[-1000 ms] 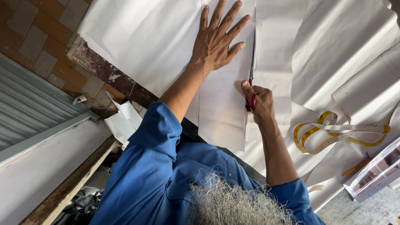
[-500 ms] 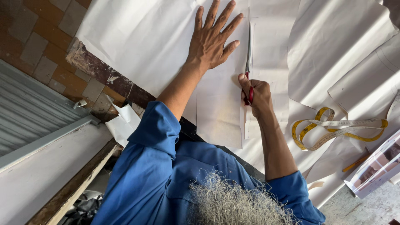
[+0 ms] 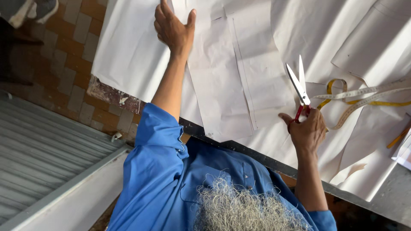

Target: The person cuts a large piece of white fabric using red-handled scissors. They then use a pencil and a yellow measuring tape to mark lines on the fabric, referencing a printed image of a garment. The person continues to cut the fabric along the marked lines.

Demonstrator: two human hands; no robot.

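Note:
My left hand (image 3: 173, 30) lies flat on a long white paper piece (image 3: 239, 81), far up the table, with its fingertips cut off by the top edge of the view. That piece rests on a large white sheet (image 3: 128, 55) covering the table. My right hand (image 3: 306, 130) grips red-handled scissors (image 3: 299, 85) to the right of the paper piece. The blades are apart, point away from me and have nothing between them. My blue sleeves and grey beard fill the bottom of the view.
A yellow tape measure (image 3: 355, 100) loops on the sheet right of the scissors, and a yellow pencil (image 3: 398, 137) lies at the far right. The dark table edge (image 3: 239, 147) runs in front of me. Tiled floor (image 3: 64, 68) and a corrugated metal shutter (image 3: 38, 149) are to the left.
My right hand has drawn the scissors out of the paper and off to the right, with the blades now apart. My left hand has slid farther up the sheet.

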